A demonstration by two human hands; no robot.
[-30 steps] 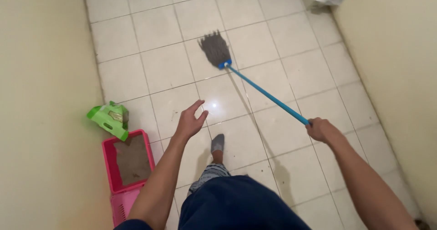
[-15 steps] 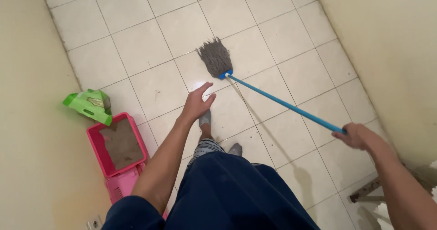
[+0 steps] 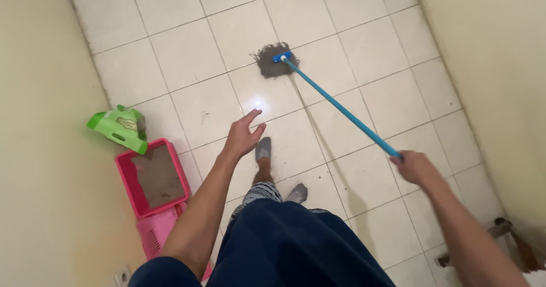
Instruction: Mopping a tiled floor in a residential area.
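Nearest: dark blue shorts, patterned trouser leg, two grey socked feet (image 3: 263,149) on the pale tiled floor (image 3: 187,54). Landmark is the pink bucket (image 3: 152,176), low left against the left wall, murky water inside. Just behind the bucket, touching the wall, a green dustpan-like thing (image 3: 120,128), tilted.

Left hand (image 3: 242,134) right of the bucket, above the front foot, fingers spread, holding nothing, hanging in the air. Right hand (image 3: 414,166) far right of the bucket, closed around the end of the blue mop handle (image 3: 335,103). Handle slants up-left to the grey mop head (image 3: 272,61), which lies flat on the tiles well beyond the bucket, near mid-corridor.

Risks, as judgement: floor shows a glossy glare spot, likely wet, and socks on wet tile could slip. One-handed grip at the very end of the handle gives weak control; the mop could twist or skid. A backward step to the left could tip the bucket and spill it.
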